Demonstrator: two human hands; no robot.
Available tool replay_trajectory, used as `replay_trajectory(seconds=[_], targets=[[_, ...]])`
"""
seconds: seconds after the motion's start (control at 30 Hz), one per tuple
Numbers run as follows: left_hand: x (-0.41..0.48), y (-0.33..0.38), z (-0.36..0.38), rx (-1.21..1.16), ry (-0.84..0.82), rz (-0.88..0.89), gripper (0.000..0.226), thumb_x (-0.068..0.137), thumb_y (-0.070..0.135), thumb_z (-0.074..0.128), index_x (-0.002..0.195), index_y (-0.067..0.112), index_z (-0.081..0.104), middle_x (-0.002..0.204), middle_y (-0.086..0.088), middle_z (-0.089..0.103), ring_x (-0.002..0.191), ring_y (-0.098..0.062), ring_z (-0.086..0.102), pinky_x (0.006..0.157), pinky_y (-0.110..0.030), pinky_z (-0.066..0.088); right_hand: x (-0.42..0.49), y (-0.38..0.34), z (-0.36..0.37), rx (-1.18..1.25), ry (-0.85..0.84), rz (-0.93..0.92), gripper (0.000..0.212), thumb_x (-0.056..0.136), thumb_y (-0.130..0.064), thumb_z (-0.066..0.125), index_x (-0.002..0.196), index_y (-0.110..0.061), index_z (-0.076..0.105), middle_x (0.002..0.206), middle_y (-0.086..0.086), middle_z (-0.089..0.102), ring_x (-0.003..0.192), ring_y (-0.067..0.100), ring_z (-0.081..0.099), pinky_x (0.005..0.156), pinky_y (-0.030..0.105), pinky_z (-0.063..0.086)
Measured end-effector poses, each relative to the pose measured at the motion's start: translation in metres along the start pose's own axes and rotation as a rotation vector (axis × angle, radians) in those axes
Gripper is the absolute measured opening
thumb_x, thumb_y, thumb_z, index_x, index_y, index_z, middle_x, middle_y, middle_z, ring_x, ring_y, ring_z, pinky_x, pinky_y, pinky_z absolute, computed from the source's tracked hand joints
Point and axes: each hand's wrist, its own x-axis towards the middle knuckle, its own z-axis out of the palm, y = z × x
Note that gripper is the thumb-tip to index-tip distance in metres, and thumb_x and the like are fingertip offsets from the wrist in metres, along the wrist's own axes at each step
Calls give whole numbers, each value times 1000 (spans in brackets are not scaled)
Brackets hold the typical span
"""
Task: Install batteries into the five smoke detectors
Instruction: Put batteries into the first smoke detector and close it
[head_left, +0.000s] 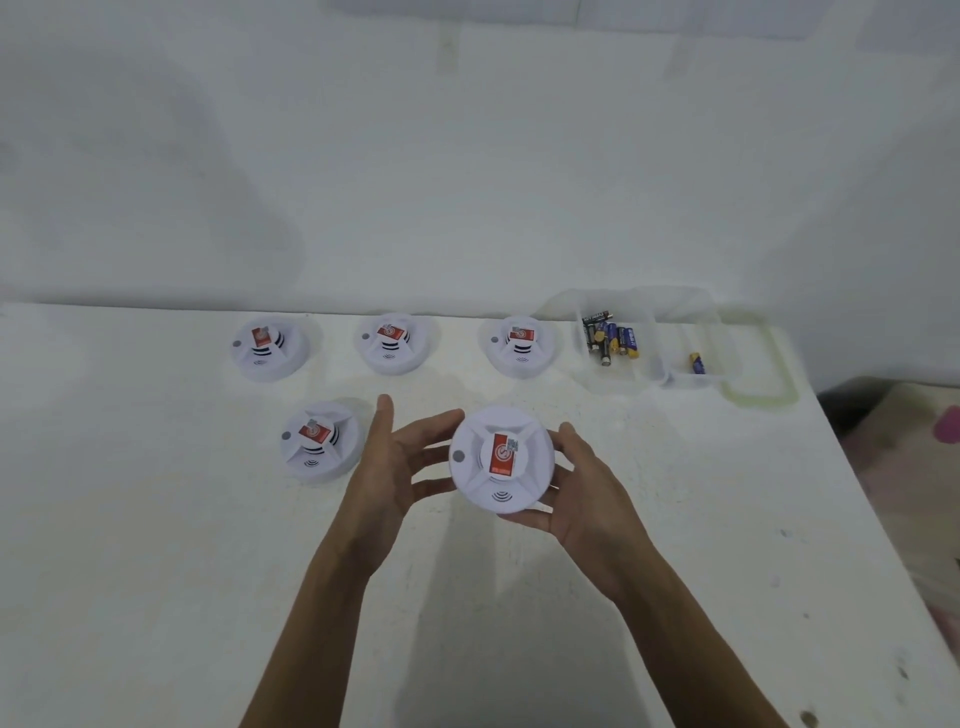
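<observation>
We hold one smoke detector (501, 460).
Our right hand (587, 499) grips its right rim; our left hand (395, 462), fingers spread, touches its left edge.

Camera: head-worn, wide-angle, above the tabletop's (156, 519) near edge.
Facing: forward and down, toward the far edge and the wall (467, 156).
Nearness: close; left hand (395, 467), right hand (587, 499) and smoke detector (501, 460) sit mid-frame.
Right margin: tabletop's right edge, floor (909, 441) beyond.
</observation>
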Motion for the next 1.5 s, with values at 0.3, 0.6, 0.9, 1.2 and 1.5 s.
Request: replay_trajectory(seconds=[0.3, 0.6, 0.9, 1.2, 1.5], targets=[[3, 2, 2, -15, -3, -26, 78, 87, 65, 10, 118, 19, 64, 114, 4, 69, 105, -17, 65, 86, -36, 50, -2, -3, 0, -18, 29, 3, 39, 97, -40, 42, 125, -17, 56, 119, 11, 66, 104, 31, 66, 75, 45, 58], [7, 4, 1, 3, -18, -34, 79, 82, 68, 12, 118, 19, 64, 114, 4, 70, 104, -17, 66, 86, -37, 51, -2, -3, 0, -16, 32, -12, 33, 97, -39, 40, 118, -21, 58, 115, 8, 67, 102, 29, 67, 76, 45, 58], [4, 5, -3, -11, -22, -31, 80, 79, 69, 15, 117, 18, 64, 113, 4, 70, 104, -19, 66, 85, -36, 51, -3, -1, 4, -20, 26, -21, 34, 97, -39, 40, 118, -20, 58, 114, 7, 68, 100, 28, 68, 80, 47, 57], [6, 0, -11, -32, -15, -48, 77, 86, 66, 11, 115, 19, 65, 113, 3, 70, 104, -19, 66, 82, -35, 51, 0, 3, 5, -25, 20, -9, 30, 97, -39, 39, 110, -22, 60, 105, 3, 71, 93, 25, 71, 71, 42, 58], [12, 3, -10, -30, -16, -56, 75, 89, 63, 9, 114, 19, 65, 110, 4, 71, 101, -18, 67, 83, -37, 52, 5, 1, 5, -27, 28, 3, 32, 98, -39, 39, 114, -21, 59, 115, 8, 67, 100, 29, 68, 82, 49, 56]])
